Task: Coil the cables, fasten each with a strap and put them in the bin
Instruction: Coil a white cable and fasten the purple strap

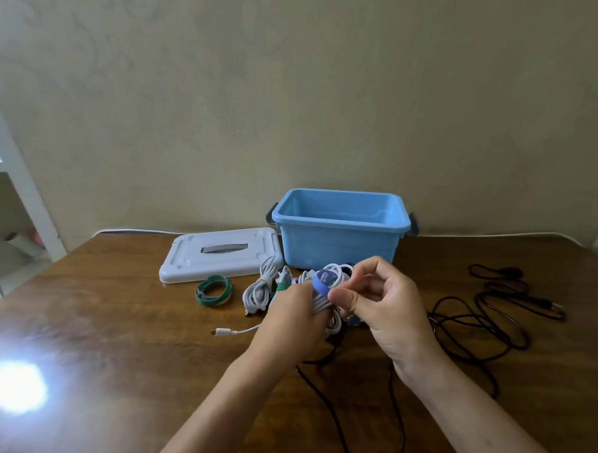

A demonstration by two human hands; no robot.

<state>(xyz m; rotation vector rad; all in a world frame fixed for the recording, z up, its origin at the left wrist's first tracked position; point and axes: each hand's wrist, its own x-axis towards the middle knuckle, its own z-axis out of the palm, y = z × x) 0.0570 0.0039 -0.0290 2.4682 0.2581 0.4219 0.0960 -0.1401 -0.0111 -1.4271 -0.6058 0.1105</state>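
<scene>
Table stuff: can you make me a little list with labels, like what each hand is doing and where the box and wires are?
left hand: holds a coiled white cable
right hand: pinches a blue strap looped round that coil
blue bin: open, at the back of the table, no cables visible inside
white lid: flat, left of the bin
green strap: in front of the lid
strapped white cable: lying on the table
black cables: loose, uncoiled, on the right
</scene>
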